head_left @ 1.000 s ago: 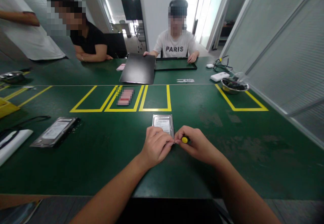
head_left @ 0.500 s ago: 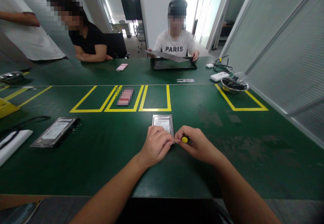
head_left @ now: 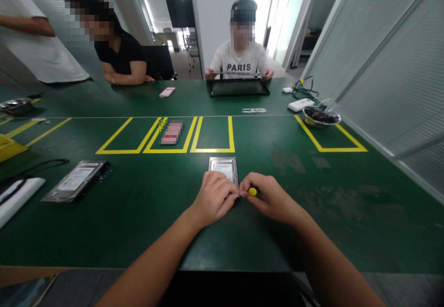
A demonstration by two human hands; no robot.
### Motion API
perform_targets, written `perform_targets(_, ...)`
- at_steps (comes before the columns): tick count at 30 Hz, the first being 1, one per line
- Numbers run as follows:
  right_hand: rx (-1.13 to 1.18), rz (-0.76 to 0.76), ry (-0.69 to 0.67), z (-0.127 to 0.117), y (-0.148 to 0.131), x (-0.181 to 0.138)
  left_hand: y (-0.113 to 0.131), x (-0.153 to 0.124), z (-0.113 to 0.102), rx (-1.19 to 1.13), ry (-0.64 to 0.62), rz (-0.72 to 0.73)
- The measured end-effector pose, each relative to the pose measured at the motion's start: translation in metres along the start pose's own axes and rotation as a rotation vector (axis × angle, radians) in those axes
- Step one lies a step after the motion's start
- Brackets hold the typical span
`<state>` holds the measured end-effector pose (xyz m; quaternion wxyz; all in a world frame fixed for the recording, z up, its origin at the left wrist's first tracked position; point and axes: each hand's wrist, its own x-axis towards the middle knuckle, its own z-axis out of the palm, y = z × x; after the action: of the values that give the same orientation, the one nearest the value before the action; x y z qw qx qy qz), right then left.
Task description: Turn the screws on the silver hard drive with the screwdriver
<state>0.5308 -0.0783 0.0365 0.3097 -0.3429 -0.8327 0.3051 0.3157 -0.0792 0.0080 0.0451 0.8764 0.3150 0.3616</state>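
A silver hard drive lies flat on the green table, just below the yellow taped boxes. My left hand rests curled on the drive's near end, fingers pressed together at its right corner. My right hand is closed around a small screwdriver with a yellow handle, held at that same corner. The two hands touch at the fingertips. The tool's tip is hidden by my fingers.
A second hard drive and a white device lie at the left. A metal bowl and a white box sit far right. Two people sit across; one holds a dark tray. A pink phone lies nearby.
My hands have stayed put. The person opposite lifted a black panel off the table and moved it out of sight, leaving the dark tray uncovered.
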Motion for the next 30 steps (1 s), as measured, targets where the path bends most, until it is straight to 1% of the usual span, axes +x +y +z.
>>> perform_targets(3,-0.012,-0.004,0.003,0.0000,-0.0001,0.0006,-0.0006,-0.0002,-0.0001,-0.015,-0.022,-0.017)
perform_targets(8,-0.018,-0.004,0.013,-0.0003,-0.0018,0.0019,0.0006,0.0009,-0.0006,-0.020,-0.011,-0.041)
perform_targets(15,0.003,0.001,0.041,-0.0017,-0.0042,0.0013,0.0012,-0.0010,0.0029,-0.094,0.133,-0.041)
perform_targets(21,0.048,0.018,0.047,-0.0016,-0.0045,0.0011,-0.0002,-0.0029,0.0036,-0.134,0.176,-0.028)
perform_targets(30,0.074,0.031,0.078,0.0005,-0.0030,0.0008,0.0025,-0.0027,0.0045,-0.027,0.179,-0.020)
